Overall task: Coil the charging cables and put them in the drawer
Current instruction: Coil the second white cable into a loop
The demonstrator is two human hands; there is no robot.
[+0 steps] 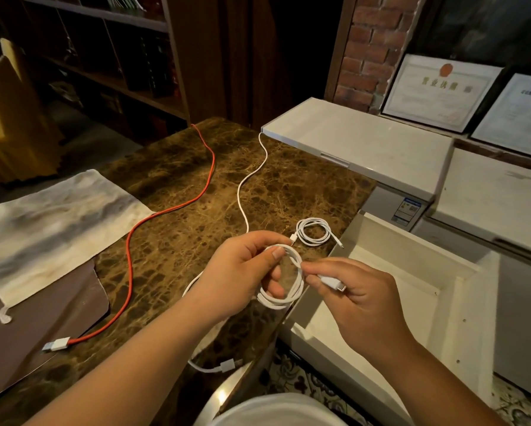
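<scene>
**Head view: second white cable nearly wound, plug end in hand**

The head view caught the left hand [242,272] pinching a white coil [284,284] between thumb and fingers, loops stacked tight and hanging just above the counter's edge. The right hand [359,296] was curled round the cable's plug end [331,282], close against the coil, so both hands were gripping the same cable and neither was free.

What the step seemed to call for was a tidy finish: thread or wrap that plug end round the loops a turn or two, keeping the left thumb clamped until the tail bit, or the loops would likely spring apart. The cable looked springy rather than limp, so a loose release could undo the lot.

Just beyond the left fingers, a finished white coil [314,230] lay flat on the marble counter [172,192], not yet put away. The open white drawer [411,284] sat right beside and below the right hand, a short drop away. Another white cable [251,176] trailed uncoiled up the counter towards a white chest freezer [359,142], and a white plug [227,365] lay near the front edge; whether it belonged to that cable I could not tell. The red cable [165,210] snaked across untouched, its plug resting near a cloth [52,216] at the left.
</scene>
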